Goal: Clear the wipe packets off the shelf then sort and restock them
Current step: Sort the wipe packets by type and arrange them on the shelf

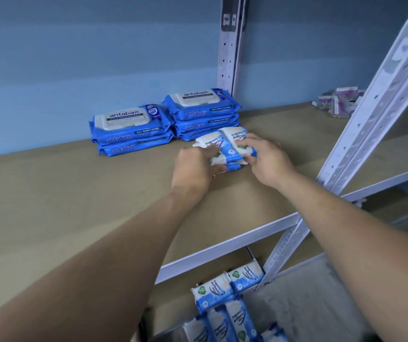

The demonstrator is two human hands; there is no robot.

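Observation:
A small stack of white-and-blue antibacterial wipe packets [225, 148] lies on the brown shelf board [74, 193], just in front of the blue packs. My left hand [194, 166] grips the stack's left side and my right hand [264, 157] grips its right side, fingers curled over the top packets. Behind them, against the blue wall, stand two piles of large blue antabax wipe packs: a lower pile on the left [129, 130] and a taller one on the right [201, 112].
Several more white-and-blue wipe packets [227, 304] lie on the lower shelf below the white front rail [222, 245]. A slanted white metal upright [376, 114] stands at the right. Small purple packets [340, 101] sit on the neighbouring shelf beyond it.

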